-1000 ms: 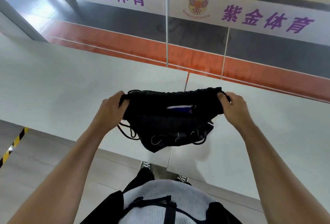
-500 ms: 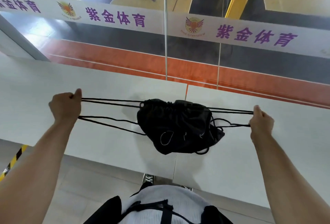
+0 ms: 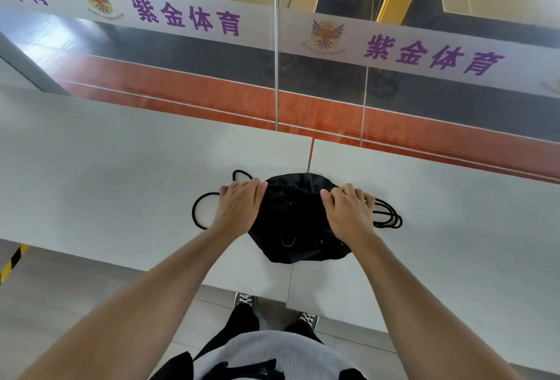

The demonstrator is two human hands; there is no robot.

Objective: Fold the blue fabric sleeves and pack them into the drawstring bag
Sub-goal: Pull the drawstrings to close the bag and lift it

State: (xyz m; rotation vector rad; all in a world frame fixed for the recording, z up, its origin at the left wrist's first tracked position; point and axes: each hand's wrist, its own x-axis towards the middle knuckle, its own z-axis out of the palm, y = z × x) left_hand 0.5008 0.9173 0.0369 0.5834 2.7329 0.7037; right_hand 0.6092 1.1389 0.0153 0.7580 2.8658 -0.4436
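Note:
The black drawstring bag point(image 3: 294, 216) lies on the white table point(image 3: 106, 167), straddling the seam between two tabletops. Its mouth is cinched shut at the far side. My left hand point(image 3: 239, 205) rests on the bag's left edge and my right hand point(image 3: 348, 210) on its right edge, fingers curled over the fabric and cords. A slack black cord loop point(image 3: 195, 210) curls out left of my left hand. Another cord loop point(image 3: 391, 219) bunches right of my right hand. No blue fabric sleeves show; the closed bag hides whatever is in it.
A glass wall with a white banner point(image 3: 188, 19) stands just behind the tables. The near table edge runs right below the bag, with my shoes point(image 3: 244, 301) on the floor under it. Yellow-black tape point(image 3: 12, 261) marks the floor at left.
A second ago I held the bag's mouth open with blue fabric showing inside. I then pulled the cords wide apart, cinching it. Now both hands are back at the bag and the cords lie slack.

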